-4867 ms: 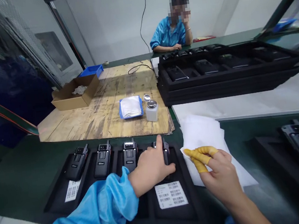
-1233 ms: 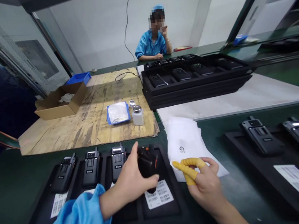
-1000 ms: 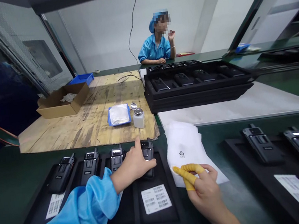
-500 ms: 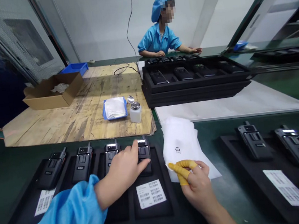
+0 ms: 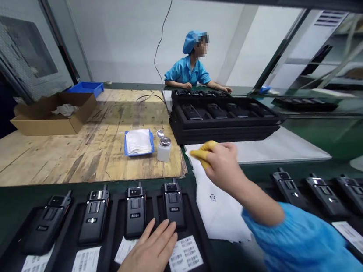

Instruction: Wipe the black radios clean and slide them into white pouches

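Observation:
My left hand (image 5: 147, 263) lies palm down over the near black tray, fingers stretched out and apart. Its fingertips are just below a black Riton handheld radio (image 5: 173, 205) and beside a white barcode label sheet (image 5: 186, 256). My right hand (image 5: 219, 162), with yellow finger cots on some fingers, pinches the upper edge of a white plastic bag (image 5: 188, 150). Below it spreads a pile of white bags (image 5: 215, 213) with a recycling mark. More radios stand face-back in the tray, one black radio (image 5: 93, 215) among them, each above a label sheet.
A second tray of radios (image 5: 326, 195) is at the right. Behind are stacked black trays (image 5: 227, 130), a dispenser bottle (image 5: 164, 150), a blue tray of white wipes (image 5: 138, 142) and a cardboard box (image 5: 55, 120). A co-worker in blue (image 5: 188, 71) sits at the back.
My left hand has come down and back from the rightmost radios onto the lower tray. My right hand has moved up and away, from the bags' near end to their far end. The view has tilted.

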Tool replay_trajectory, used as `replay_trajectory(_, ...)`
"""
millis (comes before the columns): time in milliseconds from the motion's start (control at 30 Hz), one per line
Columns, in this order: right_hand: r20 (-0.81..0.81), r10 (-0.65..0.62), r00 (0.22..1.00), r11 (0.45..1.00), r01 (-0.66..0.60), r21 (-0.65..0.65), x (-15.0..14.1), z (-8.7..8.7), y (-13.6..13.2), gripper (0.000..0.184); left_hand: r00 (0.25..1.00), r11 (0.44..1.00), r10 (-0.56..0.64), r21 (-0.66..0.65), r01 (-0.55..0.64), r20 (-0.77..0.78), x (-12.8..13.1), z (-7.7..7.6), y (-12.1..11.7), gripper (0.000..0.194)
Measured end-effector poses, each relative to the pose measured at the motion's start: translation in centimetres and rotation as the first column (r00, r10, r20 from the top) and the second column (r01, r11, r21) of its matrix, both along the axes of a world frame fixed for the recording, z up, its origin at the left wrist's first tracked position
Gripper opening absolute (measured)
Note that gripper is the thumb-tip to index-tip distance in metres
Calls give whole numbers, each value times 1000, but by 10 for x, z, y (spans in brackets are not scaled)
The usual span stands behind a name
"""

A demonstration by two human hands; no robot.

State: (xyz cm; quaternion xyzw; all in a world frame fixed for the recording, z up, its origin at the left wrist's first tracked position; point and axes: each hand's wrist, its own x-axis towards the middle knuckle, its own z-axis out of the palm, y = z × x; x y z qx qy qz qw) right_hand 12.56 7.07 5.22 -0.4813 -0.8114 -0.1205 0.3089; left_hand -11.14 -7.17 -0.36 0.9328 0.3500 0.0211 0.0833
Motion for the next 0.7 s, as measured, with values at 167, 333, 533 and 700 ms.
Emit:
replay_trajectory(167, 91, -86, 992, 977, 102, -188, -50, -1, 76, 29, 1000, 999, -14, -50, 13, -19, -4, -3, 1, 78)
replay_trajectory(333, 135, -61, 989, 968, 92, -232, -70, -10, 103, 33, 997, 998, 5, 69, -10, 73, -7, 0, -3, 65)
replay_trajectory(533, 140, -10, 990, 959, 49, -279, -50, -11, 69, 31, 986, 993, 39, 105, -57, 165, -10, -3, -7, 68)
replay_trajectory(700, 144, 270, 952, 932, -221, -288, -27, -38, 12, 35, 989, 998, 62, 25, -66, 134, -4, -11, -5, 64)
